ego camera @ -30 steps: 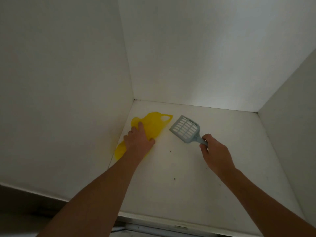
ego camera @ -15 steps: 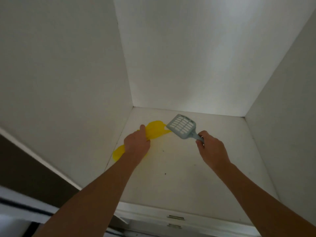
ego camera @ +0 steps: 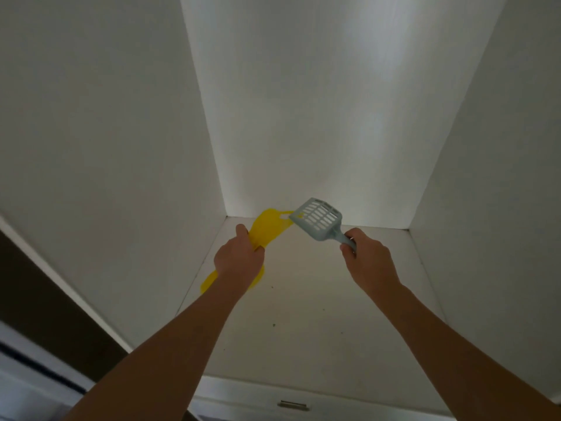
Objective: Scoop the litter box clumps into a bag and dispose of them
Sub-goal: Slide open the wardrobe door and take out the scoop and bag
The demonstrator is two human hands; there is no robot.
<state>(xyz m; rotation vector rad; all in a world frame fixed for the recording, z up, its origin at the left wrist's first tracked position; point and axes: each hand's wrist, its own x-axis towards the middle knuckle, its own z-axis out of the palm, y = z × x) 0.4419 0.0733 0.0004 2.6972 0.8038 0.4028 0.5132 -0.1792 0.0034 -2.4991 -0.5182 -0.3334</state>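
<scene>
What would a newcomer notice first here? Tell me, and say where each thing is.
The bright yellow bag stands out in the white cupboard, along the left of its floor, gripped by the left hand. Next, the pale blue slotted scoop, held by its handle in the right hand, its head by the bag's far end. Dark specks dot the floor between the arms.

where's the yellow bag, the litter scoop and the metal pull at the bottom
yellow bag [ego camera: 270, 228]: head view, flat part below its handle hole
litter scoop [ego camera: 318, 218]: head view, middle of the slotted head
metal pull [ego camera: 293, 405]: head view, middle of the bar
</scene>
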